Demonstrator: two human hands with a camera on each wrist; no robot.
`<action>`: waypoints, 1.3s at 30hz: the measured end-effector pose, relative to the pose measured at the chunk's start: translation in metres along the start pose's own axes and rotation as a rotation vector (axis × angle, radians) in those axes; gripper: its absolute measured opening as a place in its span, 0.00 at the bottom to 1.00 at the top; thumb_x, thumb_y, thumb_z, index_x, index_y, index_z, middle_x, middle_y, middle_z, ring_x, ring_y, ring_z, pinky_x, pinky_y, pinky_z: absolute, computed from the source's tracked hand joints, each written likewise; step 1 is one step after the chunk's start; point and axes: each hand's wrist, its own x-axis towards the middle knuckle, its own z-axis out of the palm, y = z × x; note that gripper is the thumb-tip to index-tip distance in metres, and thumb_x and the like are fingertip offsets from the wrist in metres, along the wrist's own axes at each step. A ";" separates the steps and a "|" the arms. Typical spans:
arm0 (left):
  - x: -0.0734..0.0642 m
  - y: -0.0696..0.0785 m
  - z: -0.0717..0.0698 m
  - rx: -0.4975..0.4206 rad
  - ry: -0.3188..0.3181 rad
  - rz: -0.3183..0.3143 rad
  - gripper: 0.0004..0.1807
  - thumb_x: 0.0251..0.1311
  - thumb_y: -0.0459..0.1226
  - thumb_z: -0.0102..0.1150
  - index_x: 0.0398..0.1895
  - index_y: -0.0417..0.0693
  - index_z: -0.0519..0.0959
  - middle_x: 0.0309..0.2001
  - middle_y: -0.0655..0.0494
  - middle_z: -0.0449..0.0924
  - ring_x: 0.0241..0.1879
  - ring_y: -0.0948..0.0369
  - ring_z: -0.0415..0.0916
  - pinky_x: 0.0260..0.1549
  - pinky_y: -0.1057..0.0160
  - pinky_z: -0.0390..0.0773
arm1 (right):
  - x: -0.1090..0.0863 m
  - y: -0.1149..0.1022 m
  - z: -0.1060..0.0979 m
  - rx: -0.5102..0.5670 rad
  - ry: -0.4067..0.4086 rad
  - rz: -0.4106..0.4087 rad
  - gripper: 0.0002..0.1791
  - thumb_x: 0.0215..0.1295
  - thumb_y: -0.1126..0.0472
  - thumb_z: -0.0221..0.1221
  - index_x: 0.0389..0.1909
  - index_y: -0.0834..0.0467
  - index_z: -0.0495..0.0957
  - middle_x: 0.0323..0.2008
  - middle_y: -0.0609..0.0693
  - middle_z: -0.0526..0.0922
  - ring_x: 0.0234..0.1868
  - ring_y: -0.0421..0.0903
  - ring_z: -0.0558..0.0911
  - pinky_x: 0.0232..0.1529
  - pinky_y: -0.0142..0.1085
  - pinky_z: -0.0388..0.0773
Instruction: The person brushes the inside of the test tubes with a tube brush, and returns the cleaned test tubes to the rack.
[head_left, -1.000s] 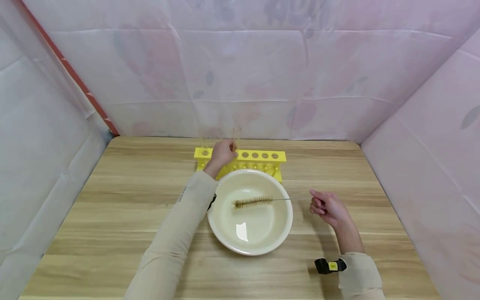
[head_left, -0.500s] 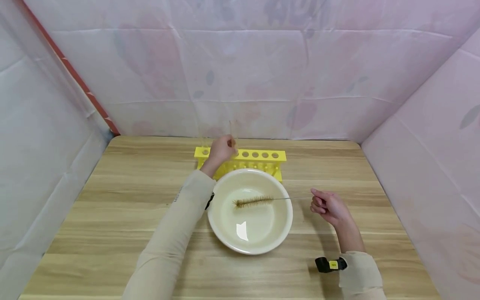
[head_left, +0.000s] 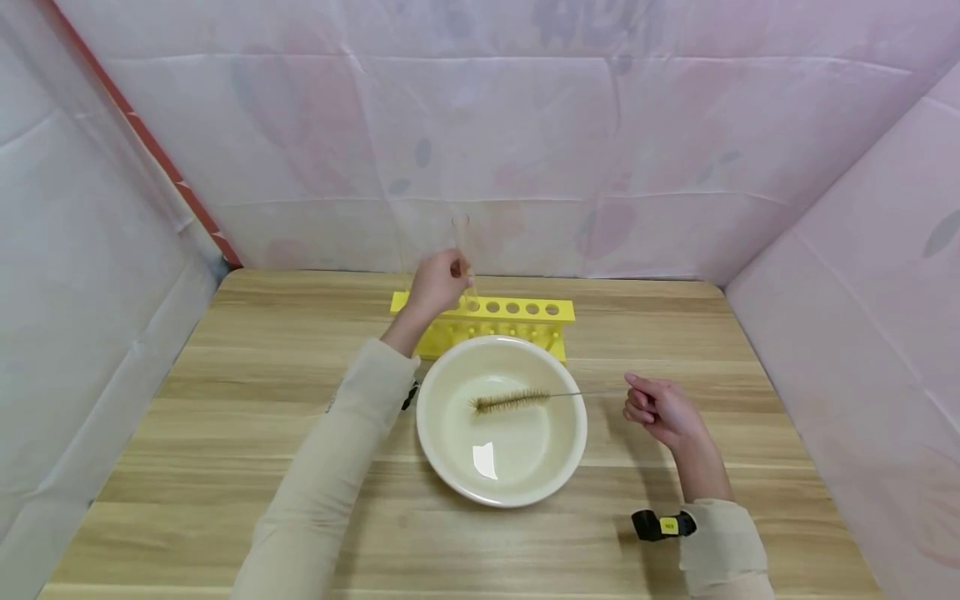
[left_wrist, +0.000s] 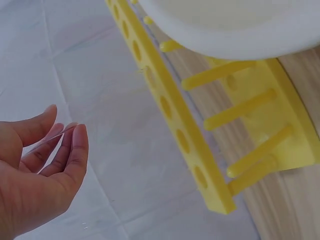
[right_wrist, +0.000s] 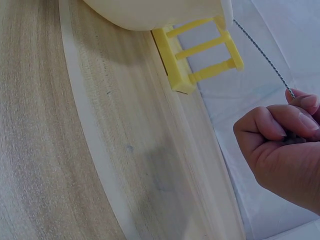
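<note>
In the head view my left hand [head_left: 438, 282] pinches a clear glass test tube [head_left: 462, 237] above the yellow test tube rack [head_left: 525, 309]. The tube tilts slightly, its lower end close to a hole of the rack; whether it is still inside I cannot tell. The left wrist view shows thumb and fingertips close together, the glass barely visible. My right hand [head_left: 663, 412] grips the thin twisted wire of a test tube brush [head_left: 512, 401], fingers curled. The bristles hang over the white basin [head_left: 427, 450]. In the right wrist view the wire [right_wrist: 265, 56] runs from the fist.
The basin stands directly in front of the rack and holds what looks like water. A row of pegs [left_wrist: 240, 109] lines the rack's base. Behind the wooden table [head_left: 187, 433] hangs a patterned sheet [head_left: 510, 125]; similar sheets close off both sides.
My left hand has risen and shifted slightly left, lifting the test tube higher above the rack. The right hand and the brush have barely moved.
</note>
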 end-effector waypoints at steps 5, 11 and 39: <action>-0.008 0.002 -0.009 0.025 -0.008 0.042 0.07 0.58 0.32 0.57 0.37 0.37 0.74 0.34 0.48 0.74 0.35 0.55 0.70 0.35 0.62 0.73 | -0.001 0.001 0.001 0.009 0.007 -0.016 0.25 0.72 0.67 0.39 0.10 0.60 0.55 0.11 0.50 0.50 0.13 0.46 0.48 0.23 0.37 0.49; -0.021 -0.003 -0.024 0.048 -0.068 0.027 0.09 0.60 0.32 0.54 0.43 0.38 0.73 0.36 0.48 0.73 0.37 0.55 0.69 0.38 0.60 0.72 | -0.001 0.003 0.000 0.022 0.005 -0.024 0.25 0.72 0.67 0.39 0.10 0.60 0.55 0.10 0.50 0.50 0.13 0.46 0.47 0.25 0.38 0.47; -0.103 -0.069 -0.040 0.415 -0.089 0.234 0.15 0.51 0.25 0.62 0.45 0.34 0.78 0.36 0.46 0.69 0.34 0.55 0.66 0.32 0.61 0.71 | -0.004 0.004 -0.006 0.088 -0.012 -0.057 0.25 0.73 0.66 0.35 0.11 0.60 0.54 0.13 0.50 0.48 0.14 0.46 0.47 0.24 0.33 0.52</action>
